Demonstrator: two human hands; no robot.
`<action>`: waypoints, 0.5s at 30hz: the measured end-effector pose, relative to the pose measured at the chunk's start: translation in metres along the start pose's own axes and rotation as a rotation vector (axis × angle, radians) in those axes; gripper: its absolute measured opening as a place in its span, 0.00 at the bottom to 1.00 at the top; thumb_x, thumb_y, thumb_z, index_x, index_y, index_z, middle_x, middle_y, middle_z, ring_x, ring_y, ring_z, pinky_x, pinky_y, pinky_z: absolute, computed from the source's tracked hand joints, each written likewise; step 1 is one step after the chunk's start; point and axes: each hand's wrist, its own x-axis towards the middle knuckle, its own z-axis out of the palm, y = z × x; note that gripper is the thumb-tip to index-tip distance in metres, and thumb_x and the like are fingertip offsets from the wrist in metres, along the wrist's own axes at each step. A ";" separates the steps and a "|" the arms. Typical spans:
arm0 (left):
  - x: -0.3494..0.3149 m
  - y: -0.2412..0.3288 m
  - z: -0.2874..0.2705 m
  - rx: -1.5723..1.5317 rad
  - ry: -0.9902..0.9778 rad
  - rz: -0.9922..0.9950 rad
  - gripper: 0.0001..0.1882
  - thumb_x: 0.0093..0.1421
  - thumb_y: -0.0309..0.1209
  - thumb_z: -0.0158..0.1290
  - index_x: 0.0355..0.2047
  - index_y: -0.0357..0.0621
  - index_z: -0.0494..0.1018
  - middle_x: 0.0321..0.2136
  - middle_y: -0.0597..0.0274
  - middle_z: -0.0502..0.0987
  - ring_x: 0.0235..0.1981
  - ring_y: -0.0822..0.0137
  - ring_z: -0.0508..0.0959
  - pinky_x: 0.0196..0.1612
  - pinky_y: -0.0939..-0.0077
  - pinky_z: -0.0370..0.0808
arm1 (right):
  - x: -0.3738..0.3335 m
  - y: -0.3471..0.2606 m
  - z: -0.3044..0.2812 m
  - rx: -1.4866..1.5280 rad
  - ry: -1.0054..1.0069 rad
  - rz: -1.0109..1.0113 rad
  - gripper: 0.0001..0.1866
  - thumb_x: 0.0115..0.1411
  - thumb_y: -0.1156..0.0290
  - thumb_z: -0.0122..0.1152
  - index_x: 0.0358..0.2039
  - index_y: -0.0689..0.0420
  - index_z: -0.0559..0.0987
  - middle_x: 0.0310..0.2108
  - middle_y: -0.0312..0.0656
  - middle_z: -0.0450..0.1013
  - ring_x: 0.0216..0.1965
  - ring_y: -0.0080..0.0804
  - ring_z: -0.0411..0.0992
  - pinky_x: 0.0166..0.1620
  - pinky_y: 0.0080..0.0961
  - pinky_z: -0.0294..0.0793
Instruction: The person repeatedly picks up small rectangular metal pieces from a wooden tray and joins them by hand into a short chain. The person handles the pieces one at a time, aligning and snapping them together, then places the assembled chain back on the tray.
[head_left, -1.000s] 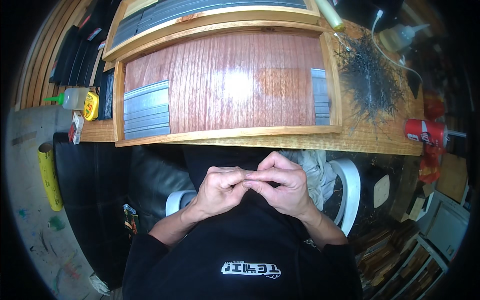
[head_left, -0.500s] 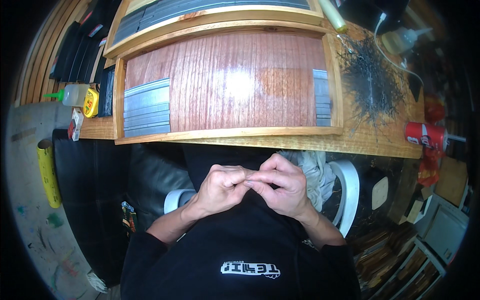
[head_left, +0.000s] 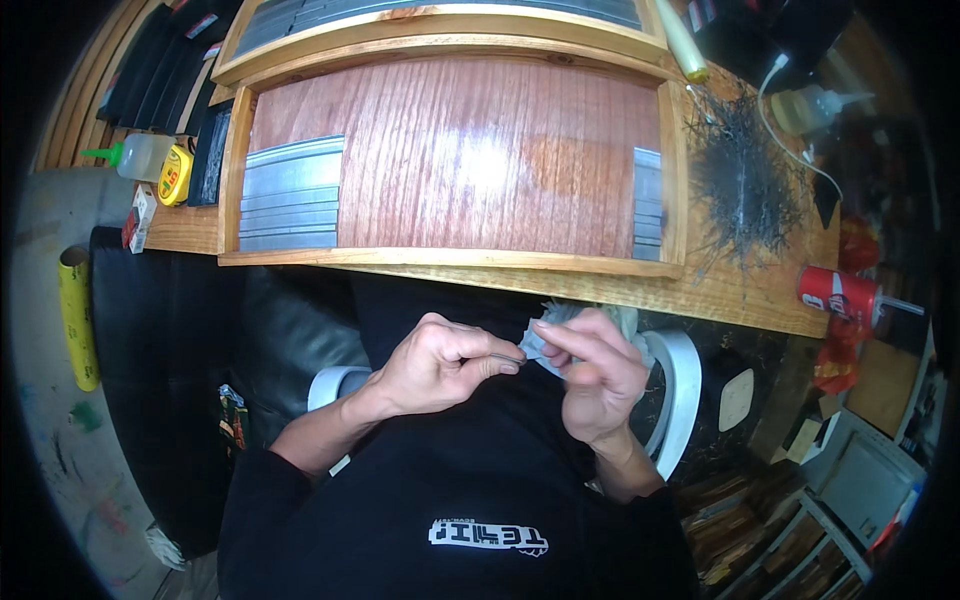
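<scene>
My left hand (head_left: 440, 365) is in front of my dark shirt, below the table's near edge. Its thumb and index finger are closed in a pinch; a thin dark edge shows between the tips, too small to name. Just to its right is my right hand (head_left: 605, 375), its fingers bent and loosely apart, slightly blurred. The two hands do not touch. Beside the right fingertips shows pale grey material (head_left: 538, 345); whether the hand touches it I cannot tell. Beyond the hands lies a shallow wooden tray (head_left: 450, 258), with grey metallic strips (head_left: 292, 200) stacked at its left end and more strips (head_left: 647, 200) at its right.
A second tray (head_left: 440, 25) of strips lies behind. On the table's right are a pile of thin dark wires (head_left: 745, 185), a red can (head_left: 838, 292) and a squeeze bottle (head_left: 808, 108). At left stand a green-tipped bottle (head_left: 145, 155) and a yellow tape measure (head_left: 176, 175). White chair arms (head_left: 682, 385) flank me.
My hands, pressed together before, have come apart, the right one moving to the right. The left keeps its pinch. The whole view has shifted slightly.
</scene>
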 end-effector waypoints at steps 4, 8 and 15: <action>-0.003 -0.002 -0.003 -0.004 -0.044 -0.043 0.09 0.59 0.14 0.59 0.38 0.33 0.84 0.31 0.49 0.86 0.31 0.59 0.88 0.34 0.73 0.83 | 0.000 -0.015 0.012 -0.041 -0.138 0.207 0.20 0.51 0.80 0.80 0.46 0.62 0.87 0.33 0.37 0.76 0.31 0.20 0.74 0.32 0.15 0.72; -0.001 0.003 -0.005 0.095 -0.054 0.009 0.08 0.56 0.14 0.58 0.36 0.32 0.83 0.25 0.49 0.83 0.25 0.59 0.85 0.27 0.72 0.78 | -0.006 0.000 0.016 -0.012 -0.107 0.166 0.12 0.55 0.80 0.77 0.41 0.60 0.89 0.30 0.36 0.74 0.28 0.21 0.72 0.28 0.19 0.70; -0.003 -0.003 -0.002 0.095 -0.019 0.027 0.08 0.55 0.13 0.58 0.35 0.32 0.82 0.24 0.49 0.82 0.24 0.59 0.84 0.26 0.72 0.76 | -0.006 0.000 0.014 -0.003 -0.141 0.228 0.11 0.53 0.82 0.78 0.39 0.61 0.89 0.32 0.37 0.77 0.31 0.21 0.75 0.32 0.16 0.73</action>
